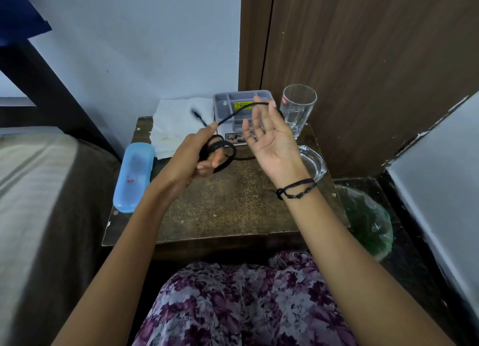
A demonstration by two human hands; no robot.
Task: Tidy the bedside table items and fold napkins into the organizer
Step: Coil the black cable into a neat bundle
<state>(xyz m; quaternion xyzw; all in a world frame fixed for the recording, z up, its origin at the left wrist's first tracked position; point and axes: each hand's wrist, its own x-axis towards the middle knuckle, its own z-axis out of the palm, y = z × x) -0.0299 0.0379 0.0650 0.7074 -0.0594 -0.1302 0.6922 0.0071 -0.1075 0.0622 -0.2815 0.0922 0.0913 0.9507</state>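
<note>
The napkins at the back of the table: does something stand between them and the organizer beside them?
Nothing visible lies between the napkins and the organizer; they sit side by side. But both hands are busy above: the left hand grips the black cable, stretched over the organizer to the right hand.

The right hand (272,141) hides part of the organizer (242,107); the cable's (220,148) plug blurs.

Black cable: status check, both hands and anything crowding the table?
Left hand grips coiled black cable. Right hand open, cable draped over fingertips. Napkins unfolded beside organizer; glass, blue case on table.
</note>
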